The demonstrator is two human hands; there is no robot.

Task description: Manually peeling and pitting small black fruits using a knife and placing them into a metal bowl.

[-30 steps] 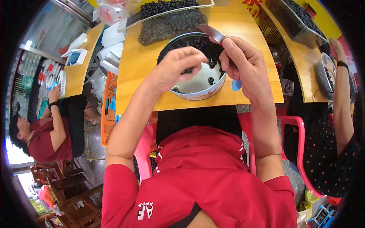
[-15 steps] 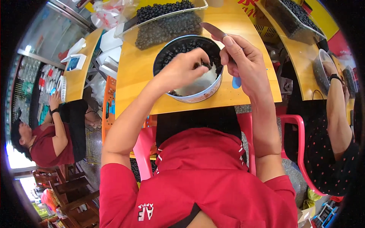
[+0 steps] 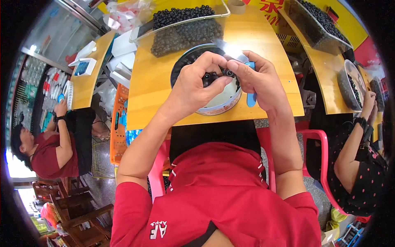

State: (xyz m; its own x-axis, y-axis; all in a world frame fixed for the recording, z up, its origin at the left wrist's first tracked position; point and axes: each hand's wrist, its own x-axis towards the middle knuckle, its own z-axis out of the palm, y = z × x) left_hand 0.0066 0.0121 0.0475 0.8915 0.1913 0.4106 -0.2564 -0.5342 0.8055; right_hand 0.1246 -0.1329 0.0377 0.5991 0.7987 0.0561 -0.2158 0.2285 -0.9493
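My left hand (image 3: pixel 190 84) is closed over the round tin (image 3: pixel 220 109), pinching a small black round part (image 3: pixel 229 73) between thumb and forefinger. Another black part (image 3: pixel 209 77) shows inside the curl of its fingers. Touching it from the right, my right hand (image 3: pixel 261 78) grips a knife, whose blue handle (image 3: pixel 251 99) sticks out below the palm. The shiny blade (image 3: pixel 226 47) points up and left, bright with glare. Both hands hide most of the tin's inside; a pale area shows below them.
Behind the tin stands a clear bin (image 3: pixel 185 37) heaped with black parts. An orange crate (image 3: pixel 118 123) is left of the wooden table (image 3: pixel 152 99). At right, a co-worker's hands (image 3: pixel 369 103) are beside a clear tub (image 3: pixel 349 88). Another person (image 3: pixel 53 148) sits at left.
My left hand has risen out of the tin and met my right hand, now with black parts in its fingers. The knife has come lower, its blade tilted and catching light.
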